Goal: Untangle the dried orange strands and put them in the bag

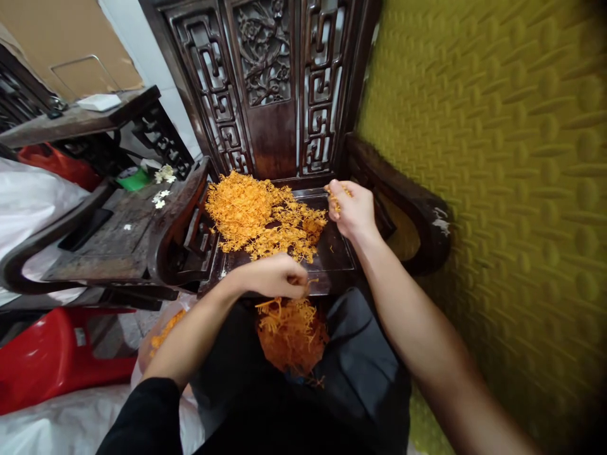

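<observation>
A heap of small, branching orange pieces [244, 212] covers much of the dark wooden chair seat [339, 253], thinning out toward the right. My right hand [355, 208] is closed round several of these orange pieces, above the seat's right side. Curled at the seat's front edge, my left hand [279, 276] has a thin orange piece poking out by its fingertips. Just beneath it, an orange-red bag [289, 347] between my legs has more orange pieces and strands at its top. The fingers of my left hand are partly hidden.
The chair's carved back [272, 139] rises behind the heap. A yellow-green padded wall [512, 139] runs along the right. At left stand another wooden chair [109, 246] with a green tape roll [134, 179], a red plastic stool [42, 360] and white sacks [71, 423].
</observation>
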`<state>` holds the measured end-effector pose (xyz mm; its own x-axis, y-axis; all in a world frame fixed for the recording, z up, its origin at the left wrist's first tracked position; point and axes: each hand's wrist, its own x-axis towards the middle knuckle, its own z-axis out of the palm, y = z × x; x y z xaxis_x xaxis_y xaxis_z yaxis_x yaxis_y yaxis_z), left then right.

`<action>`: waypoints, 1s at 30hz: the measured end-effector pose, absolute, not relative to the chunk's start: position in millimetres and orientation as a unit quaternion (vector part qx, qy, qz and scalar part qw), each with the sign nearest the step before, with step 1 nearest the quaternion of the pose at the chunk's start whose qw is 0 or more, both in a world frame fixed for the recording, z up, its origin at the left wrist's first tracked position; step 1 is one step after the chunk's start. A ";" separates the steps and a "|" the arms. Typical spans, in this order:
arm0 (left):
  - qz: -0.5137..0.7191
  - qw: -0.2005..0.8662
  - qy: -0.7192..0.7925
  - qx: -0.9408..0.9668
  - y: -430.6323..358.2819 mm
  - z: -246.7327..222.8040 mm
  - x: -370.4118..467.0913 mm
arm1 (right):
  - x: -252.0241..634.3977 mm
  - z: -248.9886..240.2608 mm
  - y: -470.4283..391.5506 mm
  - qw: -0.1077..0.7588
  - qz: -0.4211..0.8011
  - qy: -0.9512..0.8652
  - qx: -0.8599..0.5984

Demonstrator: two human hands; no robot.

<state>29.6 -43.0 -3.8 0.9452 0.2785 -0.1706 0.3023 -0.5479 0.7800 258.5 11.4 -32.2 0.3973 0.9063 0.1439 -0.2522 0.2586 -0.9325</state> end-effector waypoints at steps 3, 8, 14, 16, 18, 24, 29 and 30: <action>-0.164 0.358 0.188 0.900 -45.6 -15.9 28.8 | 248.9 -26.0 -2.6 0.624 0.597 -0.346 -0.367; -0.157 0.373 0.230 0.885 -33.7 -12.1 16.7 | 243.5 -18.7 -7.8 0.596 0.673 -0.299 -0.320; 0.353 0.473 0.425 0.687 -3.1 4.7 -4.1 | 239.4 -19.9 -12.0 0.617 0.620 -0.333 -0.352; 0.459 0.534 0.427 0.566 2.5 6.0 -5.4 | 237.1 -19.8 -16.2 0.604 0.602 -0.362 -0.377; 0.499 0.595 0.408 0.479 5.3 7.2 -4.9 | 235.3 -18.6 -21.0 0.588 0.591 -0.393 -0.389; 0.491 0.669 0.375 0.412 2.4 10.5 1.9 | 215.6 -14.4 -34.0 0.465 0.423 -0.623 -0.465; 0.427 0.692 0.380 0.441 -5.4 10.4 7.0 | 196.2 -23.5 -32.9 0.439 0.275 -0.723 -0.457; 0.408 0.694 0.384 0.453 -6.6 10.4 6.8 | 196.2 -25.5 -32.3 0.449 0.225 -0.732 -0.460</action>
<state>6.8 -6.6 10.4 0.3719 0.9138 -0.1632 -0.2188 0.2571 0.9413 196.2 -32.3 -25.5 -0.1732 0.8757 0.4506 0.4716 0.4754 -0.7427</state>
